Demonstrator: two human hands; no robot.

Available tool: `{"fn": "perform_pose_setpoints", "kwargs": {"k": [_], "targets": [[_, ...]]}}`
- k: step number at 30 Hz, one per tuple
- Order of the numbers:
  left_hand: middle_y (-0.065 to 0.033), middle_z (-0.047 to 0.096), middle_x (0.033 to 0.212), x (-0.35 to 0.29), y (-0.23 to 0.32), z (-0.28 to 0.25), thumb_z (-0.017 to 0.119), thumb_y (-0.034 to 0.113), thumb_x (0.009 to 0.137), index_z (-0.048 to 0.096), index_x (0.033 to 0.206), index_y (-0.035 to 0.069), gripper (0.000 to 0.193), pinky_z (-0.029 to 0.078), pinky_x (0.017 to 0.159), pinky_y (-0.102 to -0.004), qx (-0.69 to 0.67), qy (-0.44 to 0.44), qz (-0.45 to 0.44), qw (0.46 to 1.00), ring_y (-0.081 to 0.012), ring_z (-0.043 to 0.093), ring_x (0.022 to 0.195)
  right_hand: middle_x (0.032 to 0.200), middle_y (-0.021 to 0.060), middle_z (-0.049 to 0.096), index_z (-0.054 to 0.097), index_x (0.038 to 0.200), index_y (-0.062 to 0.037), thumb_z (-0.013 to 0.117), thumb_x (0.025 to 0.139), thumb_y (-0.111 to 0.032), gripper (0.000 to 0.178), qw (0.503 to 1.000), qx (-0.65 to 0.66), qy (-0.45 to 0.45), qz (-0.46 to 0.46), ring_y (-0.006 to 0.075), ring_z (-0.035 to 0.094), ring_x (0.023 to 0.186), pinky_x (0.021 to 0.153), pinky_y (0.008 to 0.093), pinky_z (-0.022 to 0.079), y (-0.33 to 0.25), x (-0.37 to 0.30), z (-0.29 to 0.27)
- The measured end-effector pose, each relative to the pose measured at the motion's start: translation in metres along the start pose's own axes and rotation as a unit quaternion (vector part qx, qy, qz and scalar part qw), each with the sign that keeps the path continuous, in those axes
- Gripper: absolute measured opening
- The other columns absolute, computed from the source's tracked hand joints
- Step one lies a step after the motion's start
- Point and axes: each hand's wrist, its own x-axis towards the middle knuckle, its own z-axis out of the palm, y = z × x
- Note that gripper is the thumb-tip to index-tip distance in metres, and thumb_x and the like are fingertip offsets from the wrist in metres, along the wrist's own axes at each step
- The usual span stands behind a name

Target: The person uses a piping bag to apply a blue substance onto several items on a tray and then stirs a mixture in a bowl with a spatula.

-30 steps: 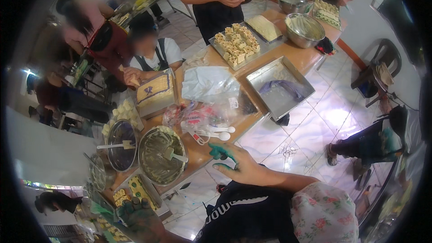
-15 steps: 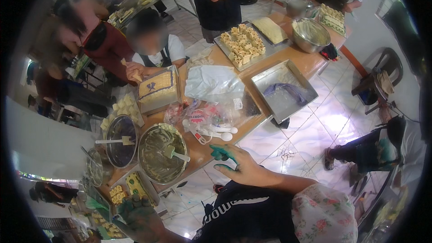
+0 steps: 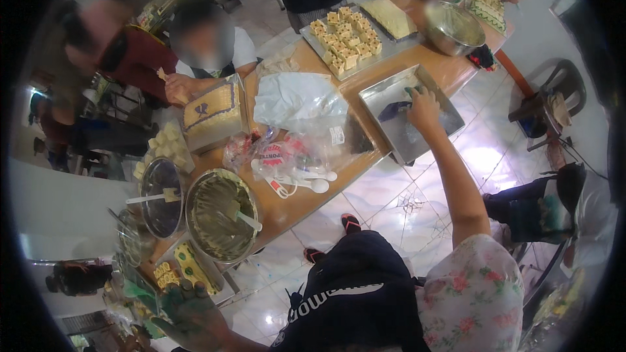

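My right hand point(image 3: 424, 107), its fingertips stained teal, reaches into a rectangular metal pan point(image 3: 422, 154). Its fingers are apart and slightly bent beside a crumpled purple piping bag point(image 3: 393, 111); whether they touch it is unclear. Part of the bag is hidden behind the hand. My left hand point(image 3: 189, 313), smeared dark green, is held low at the left with fingers spread and nothing visibly in it. Just beyond it sit a yellow cake with green decoration point(image 3: 196, 267) and small yellow piped pieces point(image 3: 168, 275).
Mixing bowls with spatulas, a large one point(image 3: 223, 216) and a smaller one point(image 3: 161, 197), stand left on the table point(image 3: 287, 212). White measuring spoons point(image 3: 316, 182) lie by plastic bags. A person's hand point(image 3: 179, 88) works at a decorated cake point(image 3: 212, 109). Cake cubes point(image 3: 342, 39) fill a far tray.
My right hand has moved from near the large bowl, forward and right, into the metal pan. My left hand stays low at the left. The view has shifted somewhat.
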Motion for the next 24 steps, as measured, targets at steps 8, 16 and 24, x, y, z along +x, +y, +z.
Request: {"fn": "perform_pose_setpoints", "kwargs": {"k": [8, 16, 24], "targets": [[-0.0166, 0.039, 0.126, 0.013, -0.010, 0.005, 0.025, 0.038, 0.090, 0.044, 0.116, -0.002, 0.051, 0.023, 0.098, -0.0439, 0.013, 0.011, -0.027, 0.999, -0.0281, 0.045, 0.106, 0.098, 0.0102, 0.052, 0.057, 0.097, -0.0138, 0.048, 0.069, -0.011, 0.029, 0.988, -0.137, -0.047, -0.052, 0.0296, 0.048, 0.095, 0.077, 0.0494, 0.037, 0.013, 0.018, 0.025], [-0.0165, 0.039, 0.125, 0.012, -0.011, 0.004, 0.025, 0.038, 0.090, 0.044, 0.117, -0.001, 0.051, 0.023, 0.097, -0.0437, 0.016, 0.012, -0.034, 0.999, -0.0281, 0.044, 0.107, 0.096, 0.0128, 0.055, 0.059, 0.090, -0.0106, 0.055, 0.069, -0.015, 0.022, 0.988, -0.090, -0.106, -0.067, 0.0309, 0.050, 0.094, 0.076, 0.0479, 0.039, 0.006, 0.021, 0.009], [-0.0146, 0.049, 0.112, 0.014, -0.026, -0.004, 0.025, 0.046, 0.087, 0.048, 0.109, 0.001, 0.055, 0.037, 0.084, -0.0424, 0.038, 0.039, -0.031, 0.998, -0.0313, 0.047, 0.101, 0.079, 0.0158, 0.059, 0.060, 0.082, -0.0067, 0.050, 0.074, -0.012, 0.014, 0.982, 0.008, -0.092, -0.163, 0.0331, 0.054, 0.079, 0.070, 0.0410, 0.041, -0.023, 0.031, -0.062]]}}
